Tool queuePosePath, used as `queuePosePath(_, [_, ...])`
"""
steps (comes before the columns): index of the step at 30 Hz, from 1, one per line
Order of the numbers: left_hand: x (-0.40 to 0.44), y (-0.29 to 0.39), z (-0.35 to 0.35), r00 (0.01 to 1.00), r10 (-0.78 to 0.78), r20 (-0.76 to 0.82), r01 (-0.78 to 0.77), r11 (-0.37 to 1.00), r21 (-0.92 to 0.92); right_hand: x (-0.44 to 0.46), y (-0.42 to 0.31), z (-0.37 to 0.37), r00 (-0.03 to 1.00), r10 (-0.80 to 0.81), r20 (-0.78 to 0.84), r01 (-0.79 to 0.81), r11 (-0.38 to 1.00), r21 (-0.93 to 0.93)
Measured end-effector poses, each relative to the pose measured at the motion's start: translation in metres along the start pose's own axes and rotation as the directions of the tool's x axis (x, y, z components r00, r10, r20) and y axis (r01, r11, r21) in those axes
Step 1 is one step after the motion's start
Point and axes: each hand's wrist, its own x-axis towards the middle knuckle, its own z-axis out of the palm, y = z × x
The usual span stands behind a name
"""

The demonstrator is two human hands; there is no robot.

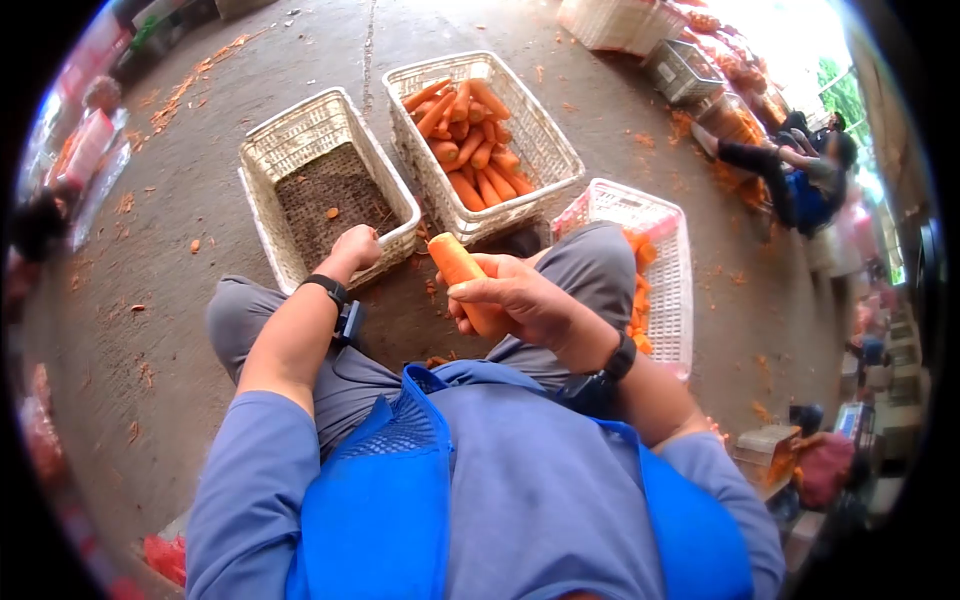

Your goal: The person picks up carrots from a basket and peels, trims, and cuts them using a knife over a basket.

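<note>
Carrot (461, 266) at frame centre, clamped in the fingers of the right hand (515, 300), left hand (352, 252) with fingers curled together (around what, I cannot tell) near the left crate (290, 128), carrot-filled crate (545, 135) at upper centre.

This looks like a produce packing or sorting area, perhaps a market shed or warehouse, rather than a home kitchen. The floor (200, 130) is bare, grey-brown and dirty, with a long crack (370, 55) across it, and orange scraps (195, 75) are strewn widely. Large plastic crates (320, 105) stand straight on the ground, one filled with whole carrots (465, 145). At upper right, more crates and bulk bags (735, 65) with orange contents are piled up, and another person (805, 180) sits low near them. Bright daylight and greenery (840, 95) show at that side, suggesting a wide opening outdoors; the edges are too blurred to read.
</note>
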Motion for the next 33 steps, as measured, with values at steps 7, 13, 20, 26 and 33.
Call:
queuePosePath(7, [-0.040,0.016,0.031,0.952,0.162,0.260,-0.178,0.983,0.040,0.029,-0.010,-0.011,0.992,-0.114,0.061,0.113,0.993,0.024])
queuePosePath(13, [-0.049,0.003,-0.002,0.935,0.147,0.322,0.052,0.843,-0.536,0.080,-0.033,-0.028,0.996,-0.084,0.023,0.077,0.977,0.200])
queuePosePath(20, [-0.098,0.038,-0.146,0.993,0.118,-0.007,-0.071,0.552,-0.831,0.152,-0.037,-0.043,0.998,0.007,0.068,-0.036,0.900,0.434])
queuePosePath(26, [-0.081,0.043,-0.174,0.883,0.312,-0.349,-0.464,0.476,-0.747,0.184,-0.021,-0.021,0.991,0.102,-0.087,-0.076,0.961,0.266])
queuePosePath(33, [-0.070,0.053,-0.171,0.934,0.242,-0.261,-0.252,-0.071,-0.965,0.208,0.003,-0.004,0.980,0.197,-0.007,-0.183,0.921,0.344])
